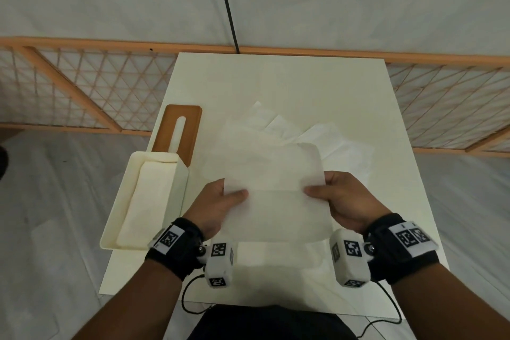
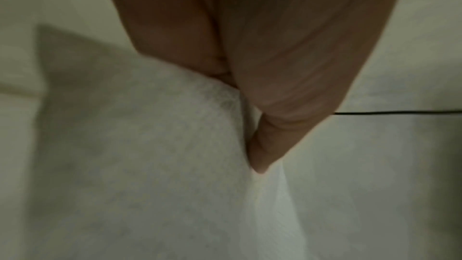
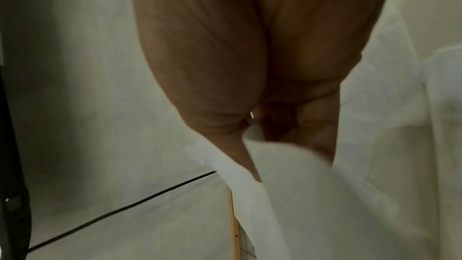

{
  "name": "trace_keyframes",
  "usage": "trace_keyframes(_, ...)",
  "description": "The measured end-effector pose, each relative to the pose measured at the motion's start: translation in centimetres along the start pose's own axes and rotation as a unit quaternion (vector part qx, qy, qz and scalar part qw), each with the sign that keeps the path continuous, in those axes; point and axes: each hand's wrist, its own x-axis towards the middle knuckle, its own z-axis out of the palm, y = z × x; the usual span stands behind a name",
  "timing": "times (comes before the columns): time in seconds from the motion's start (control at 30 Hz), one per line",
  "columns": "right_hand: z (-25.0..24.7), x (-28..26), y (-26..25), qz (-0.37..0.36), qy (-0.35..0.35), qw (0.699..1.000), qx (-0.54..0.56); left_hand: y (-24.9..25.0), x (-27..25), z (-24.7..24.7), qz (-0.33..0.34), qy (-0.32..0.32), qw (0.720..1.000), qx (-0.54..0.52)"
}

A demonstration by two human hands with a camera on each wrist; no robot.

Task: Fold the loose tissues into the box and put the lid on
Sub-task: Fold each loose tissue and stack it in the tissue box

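**Tissue held up over the tabletop, both hands pinching**

Tabletop (image 1: 289,77): cream, square, set against an orange lattice rail (image 1: 82,85) behind it.

Box (image 1: 143,196): cream, open, at the tabletop's left edge and partly overhanging it. Folded tissue lies flat inside.

Loose tissues (image 1: 311,135): a rumpled pile near the middle of the tabletop, right of the box.

Held tissue (image 1: 273,193): you hold one sheet up between your hands, above the near half of the tabletop; a fold line runs across it.

Lid (image 1: 179,130): brown, with a long slot, lying just behind the box and touching its far end.

Your left hand (image 1: 218,201): thumb on top, fingers underneath, pinching the sheet's left edge.

Your right hand (image 1: 345,199): same grip, thumb pressed over the right edge, fingers curled behind.
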Motion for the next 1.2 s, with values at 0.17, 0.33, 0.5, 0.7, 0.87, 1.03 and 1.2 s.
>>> trace_keyframes(0.17,-0.5,-0.2,0.1,-0.054,0.018,0.998,-0.042,1.3,-0.5,-1.0,0.061,0.002,0.998,0.015)
trace_keyframes(0.33,-0.3,-0.4,-0.6,-0.152,0.026,0.988,0.022,2.6,-0.9,-1.2,0.131,0.007,0.99,-0.048)
trace_keyframes(0.5,-0.9,-0.4,-0.6,-0.158,0.009,0.987,0.026,3.0,-1.3,-1.7,0.117,-0.025,0.984,-0.133)
trace_keyframes(0.7,-1.6,-0.5,0.1,-0.103,-0.021,0.991,0.079,2.2,-0.8,-2.1,0.132,0.029,0.991,0.004)
trace_keyframes(0.87,-1.8,0.4,2.1,-0.073,0.022,0.994,-0.073,0.5,-0.2,-2.3,0.115,0.052,0.98,0.154)
trace_keyframes(1.03,-2.5,-0.3,5.1,-0.005,0.033,0.995,-0.092,-2.9,-1.1,-1.8,-0.006,-0.001,0.986,0.165)
trace_keyframes(1.2,-3.5,0.2,8.8,0.008,0.085,0.918,-0.386,-7.2,-0.4,-1.2,-0.016,0.038,0.942,0.334)
